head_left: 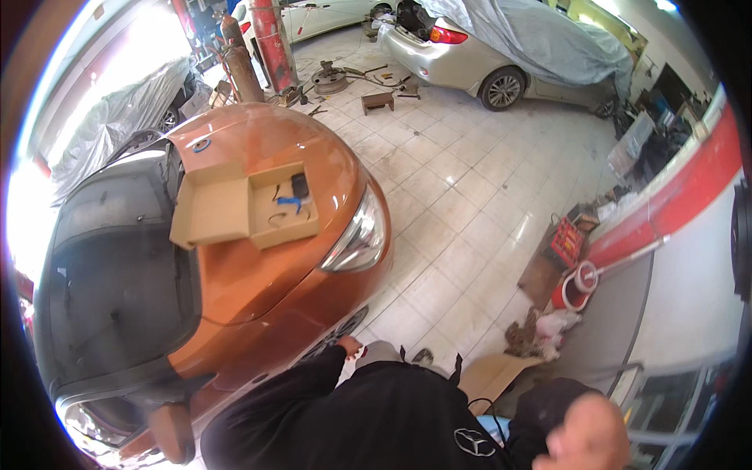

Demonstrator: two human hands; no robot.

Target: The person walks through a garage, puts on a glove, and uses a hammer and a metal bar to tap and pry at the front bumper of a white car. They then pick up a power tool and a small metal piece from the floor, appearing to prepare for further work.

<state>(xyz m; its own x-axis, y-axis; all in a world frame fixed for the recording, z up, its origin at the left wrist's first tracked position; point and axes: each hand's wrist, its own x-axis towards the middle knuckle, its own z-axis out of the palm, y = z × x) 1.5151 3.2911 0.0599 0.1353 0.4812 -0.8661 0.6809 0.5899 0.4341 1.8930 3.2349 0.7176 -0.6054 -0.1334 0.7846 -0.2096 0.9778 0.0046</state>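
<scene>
My left hand (349, 345) hangs low beside the orange car (266, 286), close to its front wheel (337, 333). Its fingers look curled, and a small reddish spot shows at them, too small to name. At the lower right my right hand (587, 435) is raised near the camera and smeared by motion, so its fingers cannot be read. On the car's bonnet lies an open cardboard box (211, 207). Inside it are a blue piece (290, 202), a black block (300, 186) and thin dark pieces.
A silver car (462, 66) under a grey sheet stands at the back, near metal parts (329, 82) on the tiled floor. Gas cylinders (239, 66) stand by a red pillar (276, 47). To the right are a red crate (564, 241), a bucket (576, 290) and cardboard (493, 380).
</scene>
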